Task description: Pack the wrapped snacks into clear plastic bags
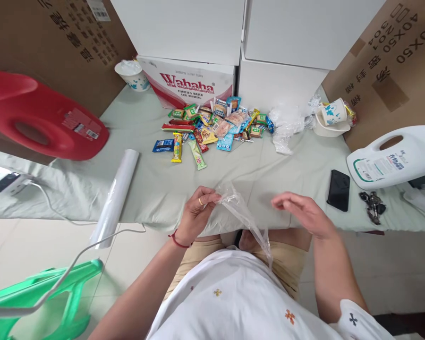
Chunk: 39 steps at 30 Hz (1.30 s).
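Observation:
My left hand (199,208), with a gold ring and a red wrist cord, pinches the top of a thin clear plastic bag (246,215). The bag hangs slantwise over the table's front edge toward my lap. Off to its right, my right hand (306,210) is in the air, fingers stretched out and holding nothing. Beyond both hands lies a pile of small wrapped snacks (208,132) in many colours. A green snack packet (197,155) and a yellow one (177,147) lie at the pile's near side.
A clear film roll (116,193) overhangs the front edge at left, near a white cable (74,264). Crumpled plastic (285,125) lies right of the snacks. A phone (338,190), keys (373,206) and a white jug (396,158) stand right; a red jug (38,115) left. Boxes (194,82) line the back.

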Motion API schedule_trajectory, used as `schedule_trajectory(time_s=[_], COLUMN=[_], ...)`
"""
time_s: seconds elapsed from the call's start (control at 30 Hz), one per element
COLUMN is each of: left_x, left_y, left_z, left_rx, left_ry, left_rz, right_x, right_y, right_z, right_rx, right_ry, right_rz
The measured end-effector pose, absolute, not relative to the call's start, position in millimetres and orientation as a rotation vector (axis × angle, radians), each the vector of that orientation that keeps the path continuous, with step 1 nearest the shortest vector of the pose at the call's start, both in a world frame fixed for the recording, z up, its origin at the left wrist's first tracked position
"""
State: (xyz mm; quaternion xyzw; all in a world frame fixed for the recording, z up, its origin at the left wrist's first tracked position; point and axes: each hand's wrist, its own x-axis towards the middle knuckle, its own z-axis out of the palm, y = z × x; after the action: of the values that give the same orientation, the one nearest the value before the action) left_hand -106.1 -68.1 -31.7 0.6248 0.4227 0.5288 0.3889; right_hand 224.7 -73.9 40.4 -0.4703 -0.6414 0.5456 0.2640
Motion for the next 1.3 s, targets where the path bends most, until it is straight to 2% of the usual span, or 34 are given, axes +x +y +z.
schedule_trajectory(time_s=[0.1,0.23,0.37,0.5,0.67,0.77,1.0,1.1,1.2,1.3], left_x=[-96,-86,-87,-100,-103,-102,-136,-139,-126,-104], left_y=[-71,-76,-77,-73,-67,-57,-6,8,9,-4], left_z=[-31,-27,-23,-22,-25,-26,-25,-33,-40,-43], left_rx=[1.61,1.755,1.816,1.859,1.363,1.077,1.057,1.046,1.046,1.166], left_ry=[1.085,1.044,1.047,1.177,0.87,0.962,1.026,1.08,1.095,1.366], left_rz=[1.365,1.333,1.307,1.259,1.087,0.961,0.45,0.579,0.823,1.049], right_x=[180,133,129,141,142,145,174,180,180,176], right_y=[-69,-53,-33,-31,-34,-20,40,54,48,29], right_z=[9,-16,-17,-4,6,1,-30,-37,-39,-42], right_rx=[-1.448,-1.372,-1.1,-1.044,-1.234,-1.361,-1.52,-1.467,-1.296,-1.315], right_ry=[-1.401,-1.32,-1.471,-1.441,-1.291,-1.242,-1.127,-1.027,-0.898,-0.816], right_rz=[1.44,1.447,1.521,1.37,1.404,1.319,1.214,1.225,1.374,1.408])
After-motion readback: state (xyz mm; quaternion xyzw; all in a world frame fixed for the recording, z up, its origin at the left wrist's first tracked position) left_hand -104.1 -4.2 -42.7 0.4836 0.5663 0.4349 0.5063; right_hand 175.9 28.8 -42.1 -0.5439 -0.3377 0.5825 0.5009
